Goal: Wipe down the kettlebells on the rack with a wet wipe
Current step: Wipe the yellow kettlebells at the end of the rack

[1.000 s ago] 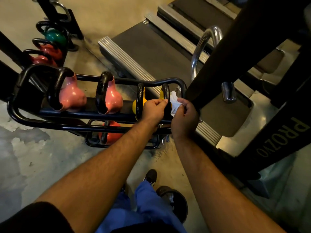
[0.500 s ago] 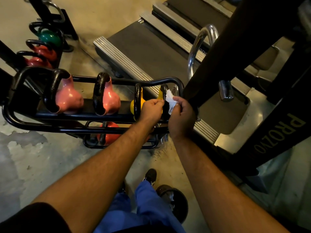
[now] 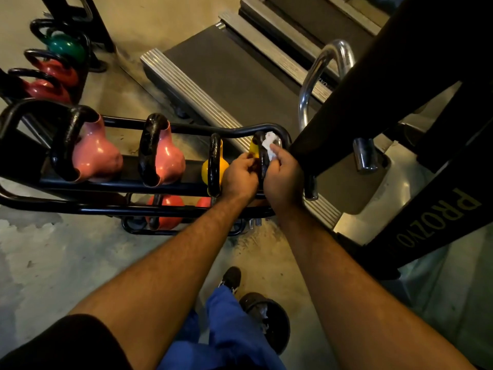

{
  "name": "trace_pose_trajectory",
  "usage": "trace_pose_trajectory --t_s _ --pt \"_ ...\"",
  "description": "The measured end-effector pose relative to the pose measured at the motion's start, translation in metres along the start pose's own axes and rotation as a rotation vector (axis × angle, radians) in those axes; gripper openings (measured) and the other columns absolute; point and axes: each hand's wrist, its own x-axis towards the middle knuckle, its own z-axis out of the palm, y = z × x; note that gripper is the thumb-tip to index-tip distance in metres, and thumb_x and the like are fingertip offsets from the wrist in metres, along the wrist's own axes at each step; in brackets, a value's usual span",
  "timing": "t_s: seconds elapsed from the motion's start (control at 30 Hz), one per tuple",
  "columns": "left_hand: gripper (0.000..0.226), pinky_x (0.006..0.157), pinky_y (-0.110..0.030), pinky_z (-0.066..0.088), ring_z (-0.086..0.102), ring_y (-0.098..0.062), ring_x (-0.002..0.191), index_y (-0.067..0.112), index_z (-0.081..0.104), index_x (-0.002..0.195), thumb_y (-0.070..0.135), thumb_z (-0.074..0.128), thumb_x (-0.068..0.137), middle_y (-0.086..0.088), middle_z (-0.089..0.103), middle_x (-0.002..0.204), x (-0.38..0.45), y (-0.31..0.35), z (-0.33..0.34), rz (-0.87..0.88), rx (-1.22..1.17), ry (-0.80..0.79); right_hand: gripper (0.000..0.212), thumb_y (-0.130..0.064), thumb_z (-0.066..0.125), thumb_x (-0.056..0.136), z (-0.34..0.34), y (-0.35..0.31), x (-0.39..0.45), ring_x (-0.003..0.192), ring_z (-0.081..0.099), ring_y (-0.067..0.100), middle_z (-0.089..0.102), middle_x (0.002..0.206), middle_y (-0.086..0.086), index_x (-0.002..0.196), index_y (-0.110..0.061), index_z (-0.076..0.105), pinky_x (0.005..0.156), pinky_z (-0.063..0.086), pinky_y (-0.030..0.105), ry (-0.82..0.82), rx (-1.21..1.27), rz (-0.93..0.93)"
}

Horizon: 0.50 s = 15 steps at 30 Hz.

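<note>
Kettlebells: rightmost yellow one (image 3: 253,149), centre-right of frame, mid-wipe, its handle (image 3: 262,162) steadied by left hand (image 3: 240,177), right hand (image 3: 284,180) pinching wet wipe (image 3: 269,145); next likely its body, then neighbouring yellow kettlebell (image 3: 214,166).

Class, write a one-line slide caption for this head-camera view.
Right hand wipes the black handle of the end yellow kettlebell with a white wet wipe while the left hand steadies it.

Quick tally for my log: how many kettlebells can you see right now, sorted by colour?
Pink kettlebells, top shelf of rack: 2
Yellow kettlebells, top shelf: 2
Orange-red kettlebells, lower shelf: 2
Red kettlebells, far stand: 2
Green kettlebell, far stand: 1
Total: 9 visible; the hands may hide more.
</note>
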Motion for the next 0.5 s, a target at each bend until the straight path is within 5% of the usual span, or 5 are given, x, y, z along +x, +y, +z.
trace_pose_trajectory --t_s 0.1,0.3,0.5 --pt "0.024 0.091 -0.034 0.054 0.061 -0.016 0.105 0.011 0.072 0.11 0.004 0.062 0.089 0.002 0.063 0.118 0.0036 -0.0046 0.0005 0.007 0.093 0.047 0.035 -0.007 0.045 0.102 -0.0021 0.0012 -0.0031 0.127 0.059 0.021 0.066 0.132 0.009 0.131 -0.008 0.065 0.107 0.048 0.037 -0.017 -0.004 -0.051" --pt "0.04 0.089 -0.024 0.043 0.052 -0.018 0.116 0.021 0.058 0.131 0.015 0.065 0.092 -0.002 0.045 0.138 -0.001 0.0007 0.0027 -0.066 0.181 0.061 0.032 -0.001 0.048 0.099 0.0007 -0.0026 -0.0055 0.117 0.065 0.021 0.071 0.121 0.008 0.121 -0.007 0.07 0.1 0.054 0.038 0.042 0.042 -0.066" --pt "0.026 0.087 -0.026 0.052 0.059 -0.015 0.107 0.022 0.063 0.118 0.016 0.063 0.093 0.003 0.062 0.119 0.0009 0.0013 0.0 -0.083 0.016 0.035 0.032 -0.003 0.048 0.099 0.0024 -0.0054 -0.0077 0.11 0.068 0.022 0.072 0.119 0.007 0.119 -0.009 0.071 0.094 0.057 0.044 0.071 0.071 -0.056"
